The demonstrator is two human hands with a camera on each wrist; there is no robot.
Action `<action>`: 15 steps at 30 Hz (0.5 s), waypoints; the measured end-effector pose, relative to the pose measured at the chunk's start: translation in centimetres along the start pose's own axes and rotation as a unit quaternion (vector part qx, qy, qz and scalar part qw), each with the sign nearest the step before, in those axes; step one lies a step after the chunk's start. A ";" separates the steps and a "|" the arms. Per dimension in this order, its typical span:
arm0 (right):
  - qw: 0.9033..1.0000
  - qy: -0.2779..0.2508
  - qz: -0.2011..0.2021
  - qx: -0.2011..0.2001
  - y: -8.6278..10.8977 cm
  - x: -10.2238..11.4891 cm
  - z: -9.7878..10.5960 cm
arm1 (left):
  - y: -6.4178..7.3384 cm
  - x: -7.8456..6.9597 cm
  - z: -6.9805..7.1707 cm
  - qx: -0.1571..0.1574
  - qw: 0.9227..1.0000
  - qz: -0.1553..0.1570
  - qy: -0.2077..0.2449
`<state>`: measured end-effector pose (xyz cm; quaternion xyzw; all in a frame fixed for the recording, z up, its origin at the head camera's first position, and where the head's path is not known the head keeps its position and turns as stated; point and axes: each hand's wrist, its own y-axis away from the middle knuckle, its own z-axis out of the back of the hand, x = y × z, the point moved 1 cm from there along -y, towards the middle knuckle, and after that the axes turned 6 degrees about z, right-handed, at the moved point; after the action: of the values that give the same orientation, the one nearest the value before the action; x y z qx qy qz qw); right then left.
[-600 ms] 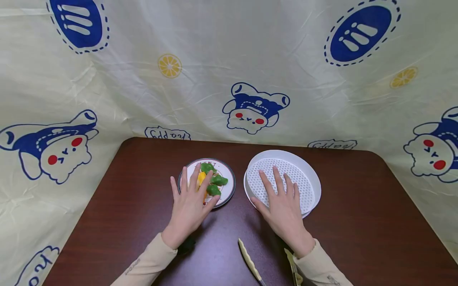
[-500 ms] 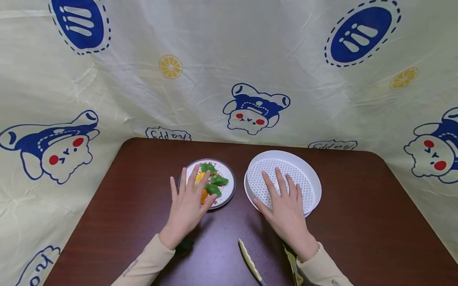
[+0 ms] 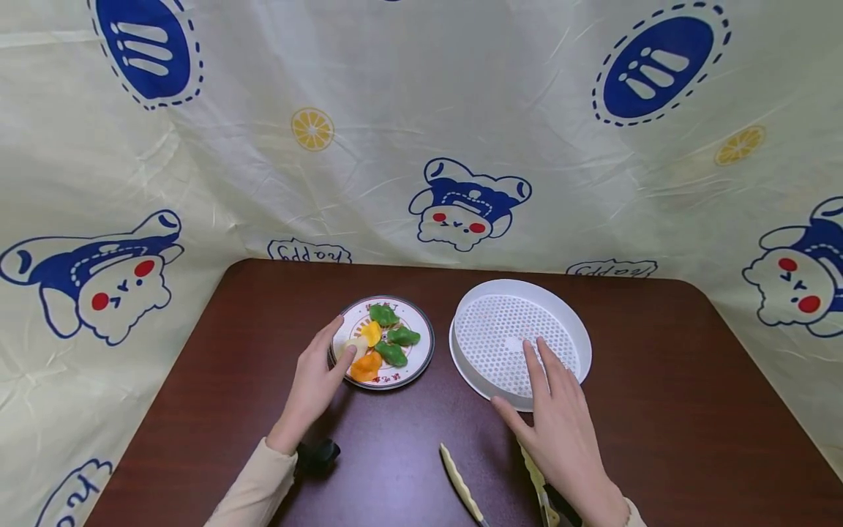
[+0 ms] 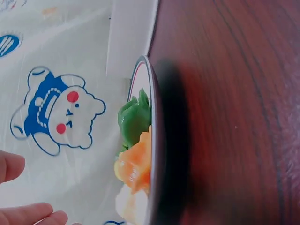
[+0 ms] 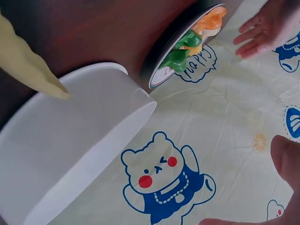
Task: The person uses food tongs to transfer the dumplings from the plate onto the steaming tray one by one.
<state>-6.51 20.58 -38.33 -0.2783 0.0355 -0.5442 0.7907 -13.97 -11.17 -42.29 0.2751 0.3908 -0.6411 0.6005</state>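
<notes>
My left hand (image 3: 312, 384) hovers at the left edge of a white plate (image 3: 421, 344) with a dark rim, fingers loosely bent and holding nothing. On the plate lie several small lumpy pieces: green ones (image 3: 404, 335), a yellow one (image 3: 371, 333), an orange one (image 3: 366, 367) and a white one (image 3: 356, 346) partly behind the thumb. In the left wrist view, fingertips (image 4: 11, 166) show apart from the plate. My right hand (image 3: 560, 424), fingers spread, overlaps the near right side of a round white basket (image 3: 487, 329) with a perforated bottom and grasps nothing.
Two long, pale yellow, wavy-edged things (image 3: 459, 479) lie at the front of the brown table (image 3: 658, 380), one partly behind my right hand. A white dish edge (image 3: 456, 359) shows under the basket. Behind hangs a printed sheet (image 3: 369, 190).
Both hands have drawn back toward the near side, the left also leftward and the right also rightward. The left fingers have bent and uncovered more of the plate.
</notes>
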 end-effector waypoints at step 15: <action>0.992 -0.048 -0.118 0.022 3.6 0.8 1.6 | -1.3 3.3 0.4 0.078 0.975 0.132 0.161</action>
<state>-2.60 21.39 -38.48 -0.2888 -0.0480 -0.6205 0.7275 -15.61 -13.32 -44.55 0.4701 0.3914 -0.5319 0.5855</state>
